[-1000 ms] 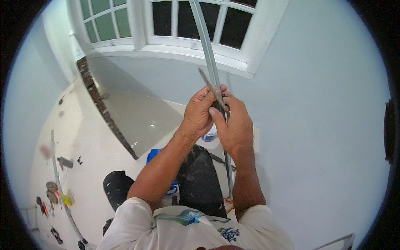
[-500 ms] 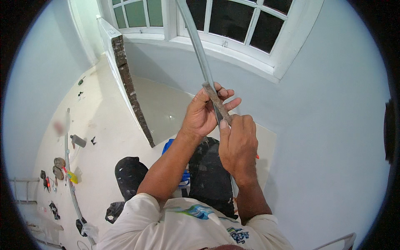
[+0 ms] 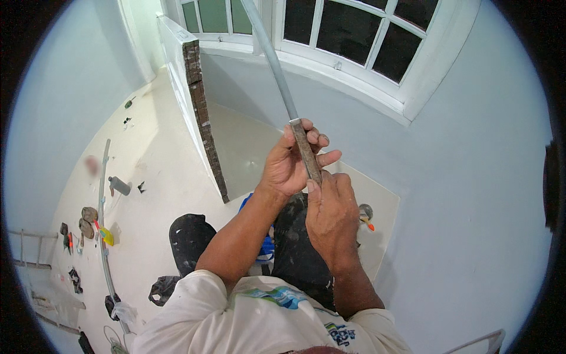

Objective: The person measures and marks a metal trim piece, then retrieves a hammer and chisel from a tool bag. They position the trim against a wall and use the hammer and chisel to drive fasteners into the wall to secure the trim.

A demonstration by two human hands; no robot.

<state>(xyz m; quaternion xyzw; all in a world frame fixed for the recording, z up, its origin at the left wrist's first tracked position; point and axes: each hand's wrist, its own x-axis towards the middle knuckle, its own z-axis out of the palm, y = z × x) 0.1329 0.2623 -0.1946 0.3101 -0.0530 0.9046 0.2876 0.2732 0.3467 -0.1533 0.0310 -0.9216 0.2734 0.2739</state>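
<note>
Brown strip (image 3: pixel 306 152), one: now in line over the grey rail (image 3: pixel 270 59), no longer aslant, so it appears to lie along it. My left hand (image 3: pixel 282 167): fingers curled around rail and strip, outer ones loose. My right hand (image 3: pixel 333 219): fingers pinching the strip's lower end. Around: rough-edged white panel (image 3: pixel 187 94), standing left; grey bottle (image 3: pixel 121 186), on the floor (image 3: pixel 156 200). Obstruction: strip and hands, screening the rail's lower run.

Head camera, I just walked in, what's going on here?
A person is pinching the lower end of a brown strip with the right hand, the left hand's fingers behind it. The strip lies in line with a grey pole rising in front of the window. A second pole and a bottle are on the floor.
</note>
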